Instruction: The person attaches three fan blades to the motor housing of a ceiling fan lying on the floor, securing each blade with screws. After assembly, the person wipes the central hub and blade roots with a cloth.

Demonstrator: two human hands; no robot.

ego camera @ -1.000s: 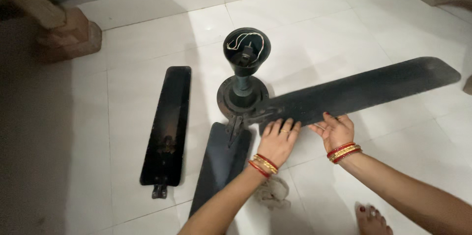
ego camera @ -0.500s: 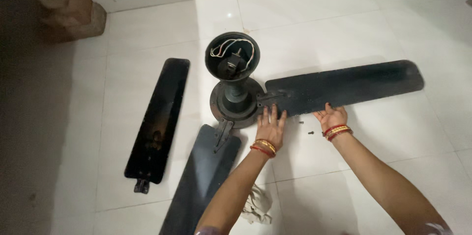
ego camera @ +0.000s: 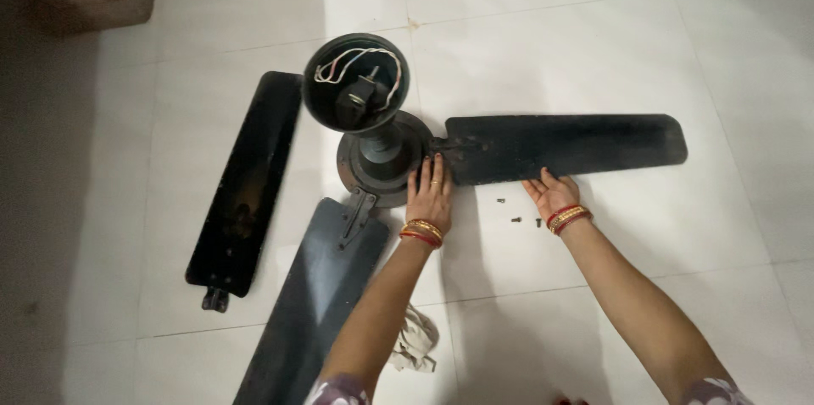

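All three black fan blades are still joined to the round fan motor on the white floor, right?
Not quite. The head view shows only two black fan blades at the round dark fan motor. The third black blade lies apart on the white tiled floor, left of the motor.

Red-gold bangles [ego camera: 422, 232] on 2 wrists.
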